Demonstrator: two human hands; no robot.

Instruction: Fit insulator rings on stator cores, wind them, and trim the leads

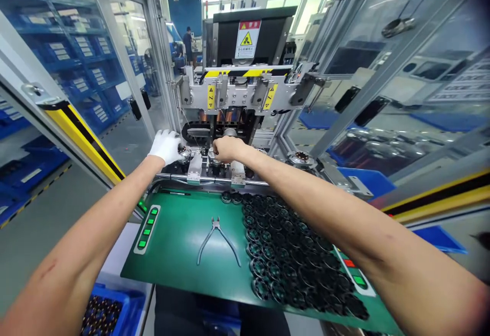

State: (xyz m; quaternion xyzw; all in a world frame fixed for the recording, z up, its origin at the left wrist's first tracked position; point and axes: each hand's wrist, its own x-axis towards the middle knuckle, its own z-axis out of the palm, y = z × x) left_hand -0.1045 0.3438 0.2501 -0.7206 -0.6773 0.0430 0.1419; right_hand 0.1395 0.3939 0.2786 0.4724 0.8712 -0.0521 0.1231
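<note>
Both my arms reach forward into a winding machine (245, 91). My left hand (167, 145), in a white glove, is closed on a round metal part (185, 153) sitting on the left fixture of the machine. My right hand (228, 148), bare, is closed over a second round part (213, 158) on the neighbouring fixture. Both parts are largely hidden by my fingers. Copper-wound coils (225, 116) show just behind the fixtures.
A green work mat (179, 234) lies in front with metal cutting pliers (217, 239) on it and a heap of several black ring parts (291, 259) to the right. Green button panels (147, 228) flank the mat. A blue bin (111, 310) with parts sits lower left. Clear guard panels enclose the sides.
</note>
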